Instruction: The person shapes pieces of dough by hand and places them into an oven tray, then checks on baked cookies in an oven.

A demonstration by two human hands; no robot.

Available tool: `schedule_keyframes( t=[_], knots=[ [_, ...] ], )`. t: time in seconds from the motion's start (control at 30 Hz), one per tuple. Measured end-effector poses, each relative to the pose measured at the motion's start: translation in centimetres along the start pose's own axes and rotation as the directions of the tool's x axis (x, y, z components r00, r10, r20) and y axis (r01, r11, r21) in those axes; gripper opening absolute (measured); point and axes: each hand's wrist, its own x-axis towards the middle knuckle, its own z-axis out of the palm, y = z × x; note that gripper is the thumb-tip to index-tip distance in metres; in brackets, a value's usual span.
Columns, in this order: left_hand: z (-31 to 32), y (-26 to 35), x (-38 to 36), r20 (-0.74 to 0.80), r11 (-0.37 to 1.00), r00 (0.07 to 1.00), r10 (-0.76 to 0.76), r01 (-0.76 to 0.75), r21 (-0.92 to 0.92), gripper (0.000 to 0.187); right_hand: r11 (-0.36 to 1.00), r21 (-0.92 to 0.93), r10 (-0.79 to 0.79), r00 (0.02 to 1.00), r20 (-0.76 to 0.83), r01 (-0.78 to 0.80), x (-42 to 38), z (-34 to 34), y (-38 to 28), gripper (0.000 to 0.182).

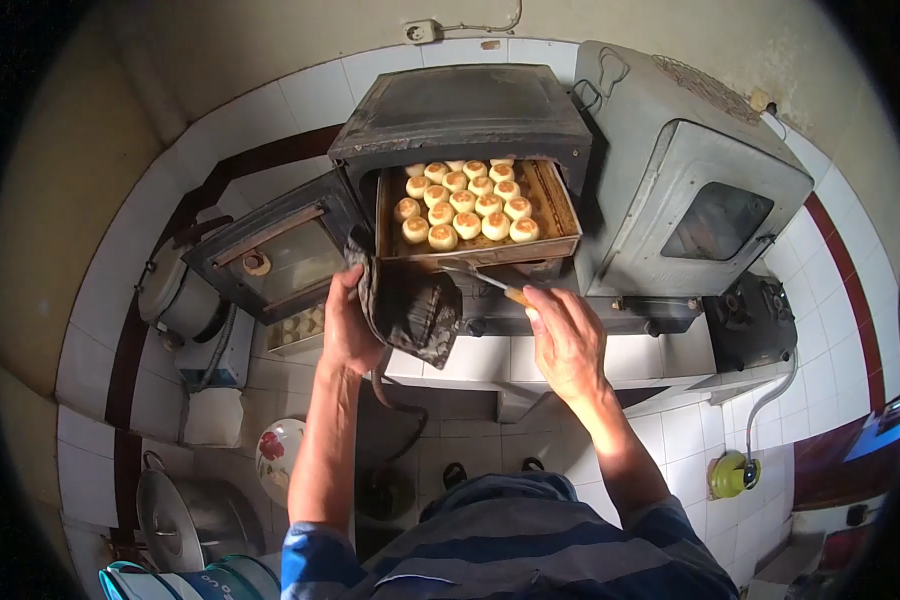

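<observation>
My left hand (348, 335) is closed on a dark patterned cloth (420, 320), which hangs in front of the tray's left front corner. In my right hand (570, 345) is a spatula (485, 280) with a metal blade and a short wooden handle; the blade overlaps the front edge of the tray. The metal baking tray (560, 247) sticks partly out of the dark oven (460, 95). Rows of round pale buns (463, 201) with browned tops stand in it, the rear ones hidden under the oven's top. The oven's glass door (295, 250) hangs open at the left.
A grey metal oven (670, 210) with a shut windowed door stands on the right, beside a black stove (755, 325). Another tray of pale dough pieces (300, 328) lies below the open door. Lower left are a large pot (195, 520) and a floral plate (280, 455).
</observation>
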Motion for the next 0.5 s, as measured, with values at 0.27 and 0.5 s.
schedule_keyframes(
  t=[0.27, 0.5],
  knots=[
    [-1.8, -4.2, -6.4, -0.046, 0.978, 0.993, 0.112, -0.118, -0.172, 0.052, 0.998, -0.007, 0.067, 0.997, -0.047, -0.067, 3.3, 2.0, 0.8, 0.025],
    [-7.8, -3.7, -11.5, -0.315, 0.927, 0.896, 0.312, -0.359, -0.104, 0.053, 0.987, -0.098, 0.123, 0.991, -0.051, -0.128, 4.5, 3.0, 2.6, 0.027]
  ],
)
